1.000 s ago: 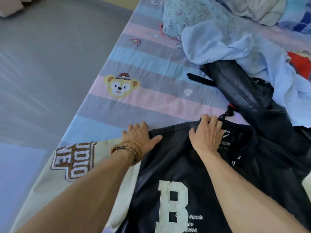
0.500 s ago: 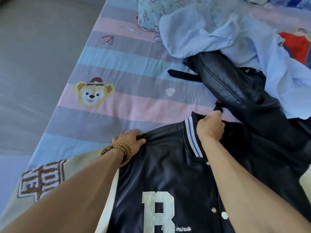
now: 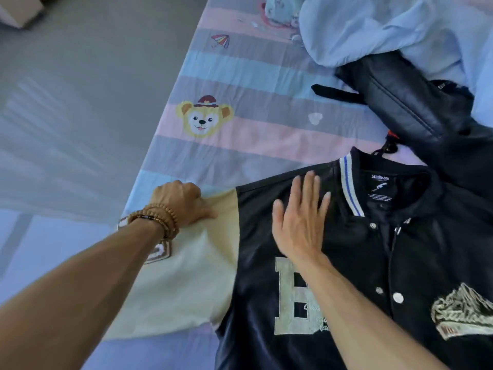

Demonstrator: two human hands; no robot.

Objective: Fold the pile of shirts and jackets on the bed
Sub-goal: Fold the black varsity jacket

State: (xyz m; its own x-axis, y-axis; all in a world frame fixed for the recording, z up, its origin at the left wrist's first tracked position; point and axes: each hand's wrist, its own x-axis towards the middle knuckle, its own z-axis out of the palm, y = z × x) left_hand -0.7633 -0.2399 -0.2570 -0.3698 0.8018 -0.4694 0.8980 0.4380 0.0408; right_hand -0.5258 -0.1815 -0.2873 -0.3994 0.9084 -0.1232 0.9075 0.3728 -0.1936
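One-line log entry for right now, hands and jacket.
stage: spreading varsity jacket flat | left hand: grips cream sleeve | right hand: flat on jacket shoulder | black leather jacket: unfolded

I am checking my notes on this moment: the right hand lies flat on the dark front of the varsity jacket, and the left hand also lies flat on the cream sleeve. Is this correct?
Not quite. In the head view the left hand is not flat: its fingers are curled and hold the cream sleeve near the shoulder. The right hand does lie flat on the dark front of the varsity jacket.
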